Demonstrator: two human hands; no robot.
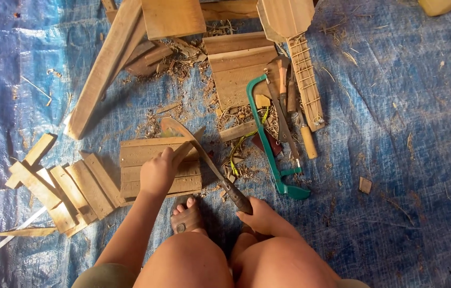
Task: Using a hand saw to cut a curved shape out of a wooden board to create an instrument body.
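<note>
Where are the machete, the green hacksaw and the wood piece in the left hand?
machete (204,154), head view, mid blade.
green hacksaw (264,144), head view, long back of the frame.
wood piece (185,149), head view, upper end above the left hand's fingers.

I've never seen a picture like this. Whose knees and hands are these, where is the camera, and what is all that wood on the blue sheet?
There is no machine here: a camera worn on a person's head looks straight down at their own knees and bare hands. The person squats on a blue tarp. The left hand steadies a thin stick on a wooden block. The right hand grips the handle of a long curved knife, its blade against the stick. Around them lie short wood pieces, a long plank, wood shavings, a green-framed saw and a small unfinished stringed instrument.
</note>
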